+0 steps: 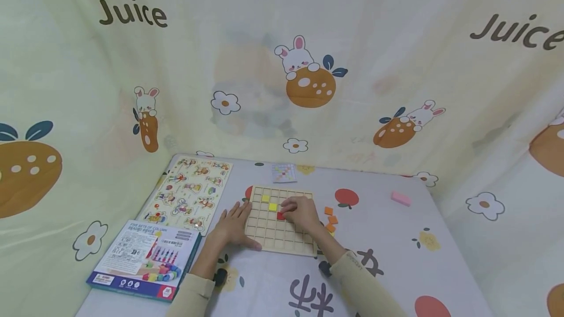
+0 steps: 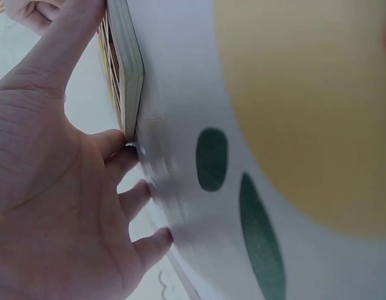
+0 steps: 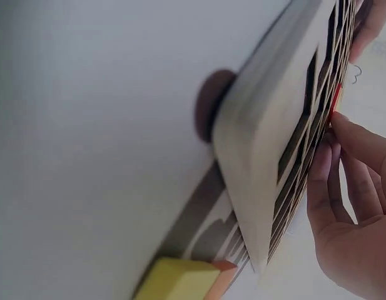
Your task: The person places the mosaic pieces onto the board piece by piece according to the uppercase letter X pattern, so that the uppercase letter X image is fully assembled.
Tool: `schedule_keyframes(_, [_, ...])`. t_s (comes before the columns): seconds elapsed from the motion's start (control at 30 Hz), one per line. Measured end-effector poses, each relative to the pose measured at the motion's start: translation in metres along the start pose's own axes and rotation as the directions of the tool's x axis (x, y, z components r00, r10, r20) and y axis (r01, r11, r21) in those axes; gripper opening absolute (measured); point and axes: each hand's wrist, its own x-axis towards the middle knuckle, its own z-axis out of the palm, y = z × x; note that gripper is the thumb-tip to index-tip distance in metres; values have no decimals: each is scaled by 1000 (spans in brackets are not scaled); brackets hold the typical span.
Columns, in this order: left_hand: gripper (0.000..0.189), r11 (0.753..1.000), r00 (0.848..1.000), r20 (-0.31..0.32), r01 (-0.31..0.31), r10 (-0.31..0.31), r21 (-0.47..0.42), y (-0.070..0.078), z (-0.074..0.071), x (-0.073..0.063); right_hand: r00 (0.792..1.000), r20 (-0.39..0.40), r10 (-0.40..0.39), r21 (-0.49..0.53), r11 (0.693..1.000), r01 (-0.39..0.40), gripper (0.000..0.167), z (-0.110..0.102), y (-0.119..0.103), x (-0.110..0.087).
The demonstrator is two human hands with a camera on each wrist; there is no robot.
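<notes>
Far left: curtain, printed with rabbits and fruit, is hanging at the side and running on behind the table.

Box with beads pictured on its lid is lying at the table's near left. Sheet of cartoon figures is lying just behind it, its near end meeting the box.

Left hand is resting at the left side of the grid board, fingers spread and relaxed along the edge, thumb reaching the near corner. It is touching the board, not clasping it.

Board is lying flat at mid-table. Two yellow tiles are sitting in its squares, stepping diagonally down to the right. Small card with a coloured grid pattern is lying just beyond the far edge.

Red tile is sitting next along that diagonal, at a square of the board. Right hand is reaching over the board from the right and pinching the red tile at the fingertips.

Orange tiles are lying loose just right of the board, a yellow piece showing among them. Pink block is lying farther right, well apart.
</notes>
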Motion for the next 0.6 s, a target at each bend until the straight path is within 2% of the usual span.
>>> schedule_keyframes(0.17, [137,1000,1000,-11,-12,11,-27,-3,4,2,1000,-8,8,29,1000,-7,23,-7,1,-6])
schedule_keyframes(0.33, [140,998,1000,-12,-17,16,-62,-2,2,1,998,-68,13,61,998,-9,25,-21,7,-14])
schedule_keyframes(0.6, [136,1000,1000,-2,-9,9,-19,1,0,0,988,-148,53,50,998,-46,27,-50,11,-27])
